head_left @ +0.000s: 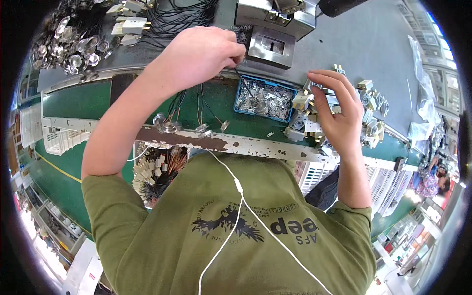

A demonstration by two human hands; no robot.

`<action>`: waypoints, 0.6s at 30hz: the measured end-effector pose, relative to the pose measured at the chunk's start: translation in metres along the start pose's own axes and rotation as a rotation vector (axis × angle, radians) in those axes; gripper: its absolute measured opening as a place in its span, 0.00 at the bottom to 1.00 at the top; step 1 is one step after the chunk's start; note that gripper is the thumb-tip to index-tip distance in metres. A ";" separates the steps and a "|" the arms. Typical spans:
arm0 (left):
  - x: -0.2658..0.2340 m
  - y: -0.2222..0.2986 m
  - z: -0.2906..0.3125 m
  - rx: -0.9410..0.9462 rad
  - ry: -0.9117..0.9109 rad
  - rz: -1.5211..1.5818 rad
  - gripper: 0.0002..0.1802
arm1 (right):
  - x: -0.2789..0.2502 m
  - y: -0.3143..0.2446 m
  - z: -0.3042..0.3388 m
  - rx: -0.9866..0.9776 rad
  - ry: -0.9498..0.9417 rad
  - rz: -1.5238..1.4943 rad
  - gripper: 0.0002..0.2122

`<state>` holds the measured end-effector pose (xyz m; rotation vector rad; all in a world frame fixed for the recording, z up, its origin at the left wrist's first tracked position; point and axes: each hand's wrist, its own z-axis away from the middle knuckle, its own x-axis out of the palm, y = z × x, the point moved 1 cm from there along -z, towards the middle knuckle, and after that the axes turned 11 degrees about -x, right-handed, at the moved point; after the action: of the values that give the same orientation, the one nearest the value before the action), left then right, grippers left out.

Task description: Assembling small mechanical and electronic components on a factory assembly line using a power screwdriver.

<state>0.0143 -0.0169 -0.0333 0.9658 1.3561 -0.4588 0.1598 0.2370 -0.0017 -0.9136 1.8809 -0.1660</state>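
Observation:
My left hand [209, 54] is closed, its fingers pinched together in front of the metal fixture. From its fingertips a thin dark wire-like piece [238, 73] runs down toward a blue tray [238, 101]; its far end is hard to make out. Small silver metal parts [268, 100] fill that tray. To the right, my right hand [339, 110] is over a heap of white plug-like pieces [301, 120], thumb and forefinger curved and apart. A silvery part shows near the gap between them, but I see no grip on it.
A steel block [272, 46] with a slotted recess stands below a metal machine [280, 17]. Round metal caps [73, 51] and black-wired white plugs [132, 25] lie at the far left. Capped wires [169, 125] hang over the chipped bench edge [221, 142]. Clear plastic [423, 98] lies right.

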 end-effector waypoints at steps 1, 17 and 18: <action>0.001 0.000 0.001 0.037 0.035 -0.020 0.05 | 0.000 0.001 0.001 0.019 0.011 -0.004 0.12; 0.001 0.010 0.007 0.112 0.135 -0.087 0.09 | -0.039 0.025 -0.007 0.209 0.033 0.140 0.11; -0.004 0.008 0.005 0.086 0.147 -0.034 0.09 | -0.043 0.034 -0.004 0.219 0.033 0.154 0.11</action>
<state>0.0224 -0.0172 -0.0272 1.0650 1.4968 -0.4825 0.1485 0.2882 0.0154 -0.6186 1.9113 -0.2885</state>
